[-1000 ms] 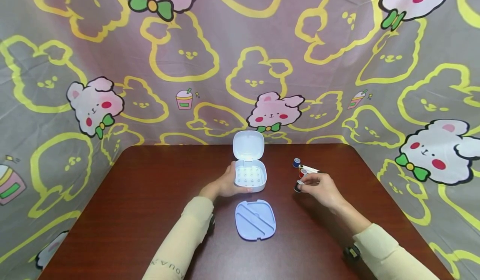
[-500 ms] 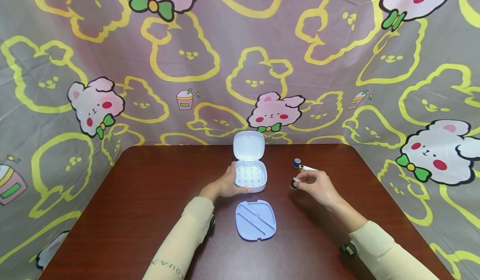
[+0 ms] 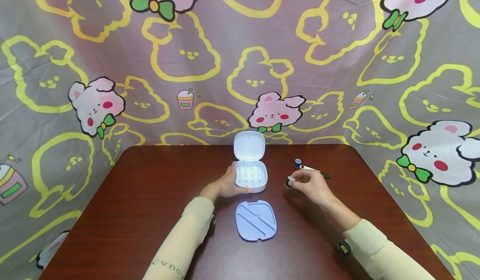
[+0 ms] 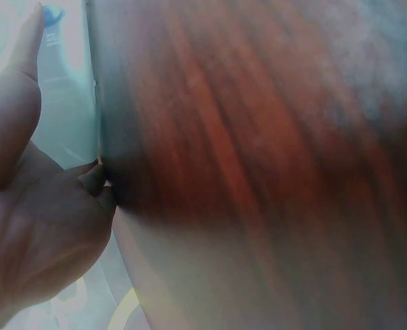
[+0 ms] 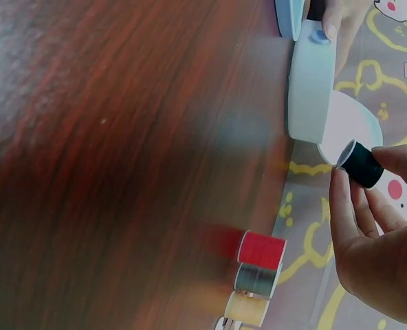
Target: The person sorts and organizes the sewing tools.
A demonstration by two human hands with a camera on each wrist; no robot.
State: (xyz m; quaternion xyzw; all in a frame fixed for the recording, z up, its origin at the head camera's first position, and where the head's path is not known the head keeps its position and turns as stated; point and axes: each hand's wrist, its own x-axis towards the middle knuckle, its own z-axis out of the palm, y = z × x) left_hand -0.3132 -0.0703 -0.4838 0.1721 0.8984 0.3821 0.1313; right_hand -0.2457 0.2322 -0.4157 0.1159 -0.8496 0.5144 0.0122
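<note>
A light-blue box [image 3: 261, 187] stands on the table with its hinged lid [image 3: 249, 146] raised; several small raised pegs cover its floor. My left hand [image 3: 226, 183] holds the box's left side, thumb along the front wall. Between the thumb and fingertips of my right hand [image 3: 313, 187] is a spool of black thread [image 5: 361, 165], lifted off the table to the right of the box. The right wrist view shows it tilted, with a pale rim.
A blue divided tray [image 3: 256, 221] lies in front of the box. Right of the box are a blue spool [image 3: 297, 163] and a slim white tool [image 3: 308, 168]. Red [image 5: 262, 249], dark grey-green [image 5: 256, 279] and yellow [image 5: 247, 309] spools appear in the right wrist view. Patterned cloth [image 3: 210, 63] surrounds the table.
My right hand has moved left toward the box, carrying the black thread spool. A red spool visible earlier in the head view is hidden by that hand now. The left hand stays put.
</note>
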